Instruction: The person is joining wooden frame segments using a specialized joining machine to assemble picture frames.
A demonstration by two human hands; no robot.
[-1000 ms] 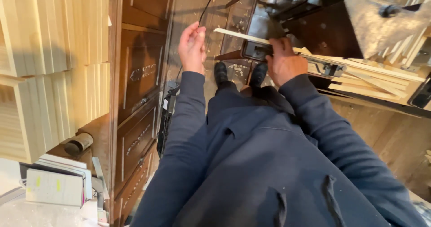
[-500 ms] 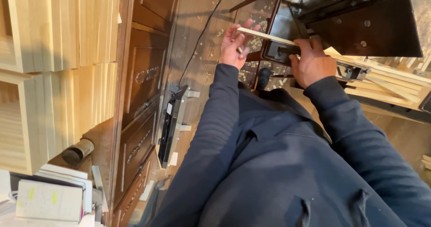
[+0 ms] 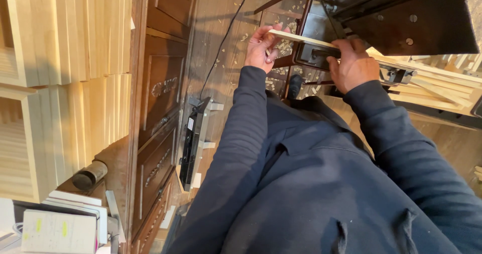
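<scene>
A thin pale wooden strip (image 3: 301, 38) lies across the front of a dark metal machine (image 3: 396, 13). My left hand (image 3: 261, 48) grips the strip's left end, fingers curled round it. My right hand (image 3: 353, 66) presses on the strip and the machine's edge further right. Both arms wear dark blue sleeves. My shoe (image 3: 294, 86) shows on the floor below, among wood shavings.
Stacks of pale wooden boards (image 3: 65, 48) fill the left. A dark wooden cabinet with drawers (image 3: 160, 113) stands beside them. A black flat device (image 3: 193, 143) and a cable (image 3: 226, 38) lie on the floor. More pale strips (image 3: 432, 83) are piled at the right. Books (image 3: 57, 229) sit at the lower left.
The view has swung left and closer. Both hands stay on the strip, which has slid a little toward the machine.
</scene>
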